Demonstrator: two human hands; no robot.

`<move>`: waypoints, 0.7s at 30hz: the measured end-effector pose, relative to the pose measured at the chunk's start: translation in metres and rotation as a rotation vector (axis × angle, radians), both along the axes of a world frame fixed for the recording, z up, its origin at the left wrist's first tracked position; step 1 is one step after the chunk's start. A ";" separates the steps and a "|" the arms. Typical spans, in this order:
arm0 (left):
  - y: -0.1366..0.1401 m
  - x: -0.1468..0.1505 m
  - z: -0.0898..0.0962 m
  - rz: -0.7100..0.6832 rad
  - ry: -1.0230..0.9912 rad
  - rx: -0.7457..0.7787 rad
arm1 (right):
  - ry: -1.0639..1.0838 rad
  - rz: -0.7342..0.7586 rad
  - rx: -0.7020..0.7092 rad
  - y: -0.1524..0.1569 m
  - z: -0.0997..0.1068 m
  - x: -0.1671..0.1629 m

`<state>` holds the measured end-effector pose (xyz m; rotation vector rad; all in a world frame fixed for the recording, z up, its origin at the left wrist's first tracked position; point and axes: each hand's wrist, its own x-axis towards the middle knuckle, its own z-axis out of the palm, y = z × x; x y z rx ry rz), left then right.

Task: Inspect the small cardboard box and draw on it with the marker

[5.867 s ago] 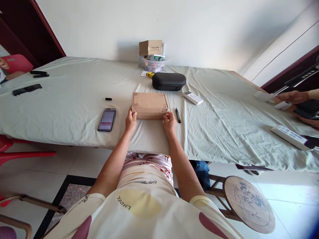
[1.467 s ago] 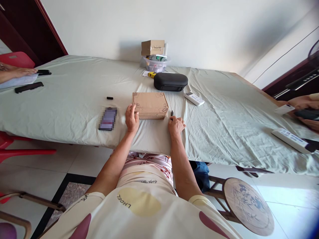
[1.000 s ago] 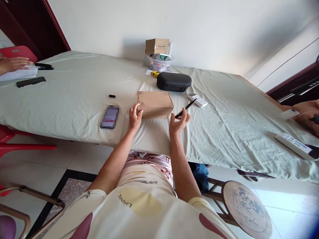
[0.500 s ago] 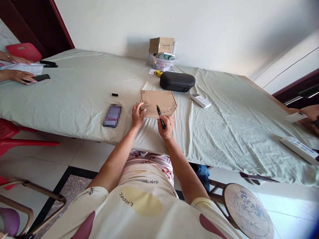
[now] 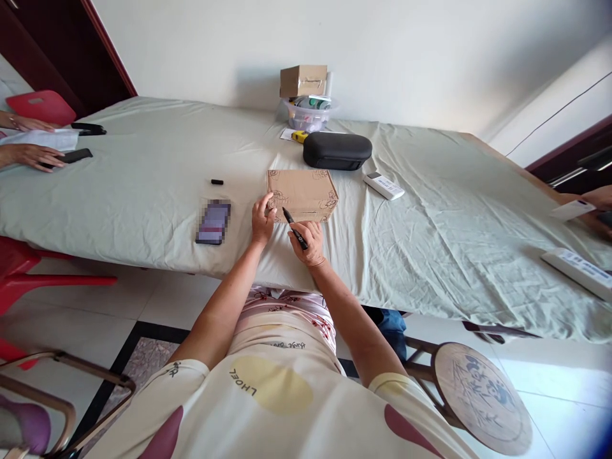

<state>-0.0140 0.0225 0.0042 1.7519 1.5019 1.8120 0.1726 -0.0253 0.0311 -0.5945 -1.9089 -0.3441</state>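
A closed brown cardboard box (image 5: 306, 189) with drawn patterns lies on the pale green tablecloth near the front edge. My left hand (image 5: 262, 220) grips its near left corner. My right hand (image 5: 308, 242) holds a black marker (image 5: 294, 228), whose tip points up-left at the box's near side. A small black pen cap (image 5: 217, 182) lies to the left of the box.
A phone (image 5: 213, 221) lies left of my hands. Behind the box sit a black case (image 5: 337, 150), a white remote (image 5: 383, 186), a plastic tub (image 5: 306, 116) and a small carton (image 5: 303, 80). Other people's hands are at the far left (image 5: 29, 155) and far right (image 5: 597, 204). A round stool (image 5: 482, 398) stands at my right.
My right hand left the box, picked the marker up from the cloth on the right, and brought it to the box's near side. My left hand stayed on the box.
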 end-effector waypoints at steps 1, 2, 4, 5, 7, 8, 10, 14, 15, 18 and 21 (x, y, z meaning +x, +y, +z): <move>0.000 0.000 0.000 -0.012 0.001 -0.005 | 0.003 -0.006 0.006 0.000 0.000 0.000; 0.000 0.000 0.000 -0.022 0.001 -0.011 | -0.002 -0.017 -0.004 -0.001 0.000 0.000; -0.001 0.002 0.000 -0.036 -0.004 -0.026 | -0.031 -0.044 -0.054 -0.001 -0.001 0.001; -0.002 0.003 0.000 -0.037 -0.008 -0.032 | -0.053 -0.057 -0.085 -0.001 -0.002 0.001; -0.003 0.004 -0.001 -0.029 -0.017 -0.039 | -0.095 -0.068 -0.140 0.000 -0.003 0.002; -0.003 0.005 -0.001 -0.025 -0.020 -0.044 | -0.111 -0.064 -0.160 0.000 -0.003 0.001; -0.004 0.007 -0.001 -0.025 -0.024 -0.054 | -0.144 -0.056 -0.194 0.000 -0.002 -0.002; -0.006 0.007 0.000 -0.051 -0.014 -0.073 | -0.204 -0.137 -0.289 -0.001 0.003 -0.009; -0.006 0.007 0.000 -0.053 -0.010 -0.078 | -0.209 -0.162 -0.311 -0.001 0.004 -0.010; -0.007 0.006 0.002 -0.052 -0.004 -0.088 | -0.209 -0.185 -0.338 -0.002 0.005 -0.012; -0.008 0.006 0.004 -0.043 0.000 -0.083 | -0.217 -0.183 -0.337 -0.002 0.003 -0.012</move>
